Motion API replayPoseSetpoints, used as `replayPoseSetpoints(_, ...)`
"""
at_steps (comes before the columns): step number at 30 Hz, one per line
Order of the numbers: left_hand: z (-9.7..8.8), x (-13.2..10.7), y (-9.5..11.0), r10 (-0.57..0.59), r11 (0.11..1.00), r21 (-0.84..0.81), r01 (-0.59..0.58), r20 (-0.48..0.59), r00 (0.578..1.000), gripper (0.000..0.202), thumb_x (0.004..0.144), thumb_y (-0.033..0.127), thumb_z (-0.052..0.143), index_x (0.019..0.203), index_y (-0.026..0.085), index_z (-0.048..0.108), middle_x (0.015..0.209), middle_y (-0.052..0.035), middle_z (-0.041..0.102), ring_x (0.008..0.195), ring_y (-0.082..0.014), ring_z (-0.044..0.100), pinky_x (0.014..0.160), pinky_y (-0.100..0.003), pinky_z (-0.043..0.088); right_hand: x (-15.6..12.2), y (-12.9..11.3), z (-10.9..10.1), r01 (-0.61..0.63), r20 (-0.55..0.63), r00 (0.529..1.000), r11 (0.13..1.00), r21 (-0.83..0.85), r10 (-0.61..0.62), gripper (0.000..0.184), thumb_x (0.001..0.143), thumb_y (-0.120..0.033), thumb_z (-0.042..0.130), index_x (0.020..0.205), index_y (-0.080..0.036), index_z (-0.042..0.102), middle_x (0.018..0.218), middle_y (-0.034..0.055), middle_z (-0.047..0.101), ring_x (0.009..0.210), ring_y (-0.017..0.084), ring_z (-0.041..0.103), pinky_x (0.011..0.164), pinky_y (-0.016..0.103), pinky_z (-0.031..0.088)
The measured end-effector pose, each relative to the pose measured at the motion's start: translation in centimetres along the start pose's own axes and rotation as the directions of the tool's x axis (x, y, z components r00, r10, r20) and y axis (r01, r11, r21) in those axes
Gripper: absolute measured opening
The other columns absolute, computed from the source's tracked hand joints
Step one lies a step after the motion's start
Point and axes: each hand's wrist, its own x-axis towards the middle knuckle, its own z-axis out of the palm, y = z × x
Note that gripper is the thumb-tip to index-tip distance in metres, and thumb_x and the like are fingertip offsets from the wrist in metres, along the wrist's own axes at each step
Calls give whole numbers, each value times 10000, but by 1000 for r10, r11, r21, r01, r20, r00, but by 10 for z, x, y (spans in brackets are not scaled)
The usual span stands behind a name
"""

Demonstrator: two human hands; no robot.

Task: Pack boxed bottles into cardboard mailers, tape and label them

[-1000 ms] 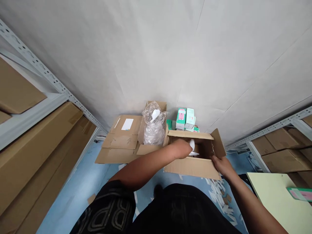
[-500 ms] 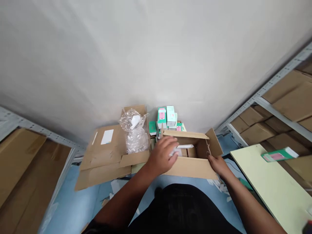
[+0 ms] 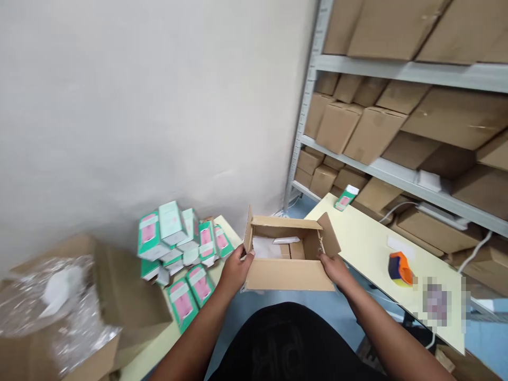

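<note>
An open cardboard box (image 3: 289,275) is held up in front of my body, its flaps spread outward. My left hand (image 3: 237,269) is closed on its left edge, thumb over the rim. On the right edge, near a torn corner, my right hand (image 3: 332,267) is closed too. Inside the box lie a white sheet or bag (image 3: 262,247) and a slim white strip (image 3: 286,240) over the brown bottom. Left of the box, several green-and-white product boxes (image 3: 148,235) with pink panels are stacked on a pale table (image 3: 220,267).
A large open carton (image 3: 135,301) with clear plastic wrap (image 3: 75,317) stands at lower left. To the right, a pale table (image 3: 369,241) bears one green box (image 3: 346,197) and an orange-and-navy tape dispenser (image 3: 400,269). Metal shelves (image 3: 357,159) full of cartons line the right.
The view has swung right, toward the shelves and right-hand table. My left hand has gone from above the box opening to its left edge. The right hand keeps its hold.
</note>
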Motion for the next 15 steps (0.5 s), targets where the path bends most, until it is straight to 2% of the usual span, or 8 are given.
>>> replayPoseSetpoints(2, 42, 20, 12, 2, 997, 78, -10, 95, 995, 320, 925, 478, 558, 987, 191, 686, 907, -61, 745, 906, -253, 699, 792, -331, 548, 18, 27, -27, -69, -7, 998, 998, -7, 69, 438, 885, -484, 478, 916, -140, 747, 909, 146, 776, 910, 308, 723, 712, 317, 501)
replayPoseSetpoints(4, 84, 40, 22, -3, 989, 146, -21, 158, 987, 335, 932, 498, 532, 922, 196, 678, 846, -45, 735, 841, -241, 688, 738, -312, 526, 36, 56, -53, -93, -32, 995, 996, 5, 94, 441, 895, -471, 477, 953, -132, 753, 918, 159, 776, 955, 306, 722, 745, 316, 504)
replayPoseSetpoints(8, 161, 75, 42, 33, 971, 217, -102, 299, 954, 360, 939, 494, 498, 1018, 198, 687, 921, -47, 748, 846, -227, 681, 757, -306, 503, 65, 110, -98, -179, -83, 980, 984, 21, 180, 439, 891, -461, 506, 975, -112, 760, 886, 178, 775, 980, 313, 727, 772, 321, 512)
replayPoseSetpoints(12, 219, 110, 59, 38, 956, 236, -174, 489, 872, 329, 924, 461, 522, 1035, 199, 687, 937, -35, 746, 848, -212, 676, 792, -299, 497, 87, 158, -131, -250, -146, 954, 964, 88, 261, 478, 892, -483, 507, 1020, -100, 763, 916, 189, 779, 993, 322, 735, 780, 328, 530)
replayPoseSetpoints(15, 252, 138, 69, 1, 941, 262, -216, 634, 773, 263, 899, 419, 543, 938, 200, 684, 871, -23, 738, 823, -212, 681, 764, -291, 495, 101, 189, -144, -248, -210, 936, 952, 179, 283, 488, 876, -450, 527, 1126, -94, 747, 999, 194, 782, 1058, 327, 726, 840, 334, 541)
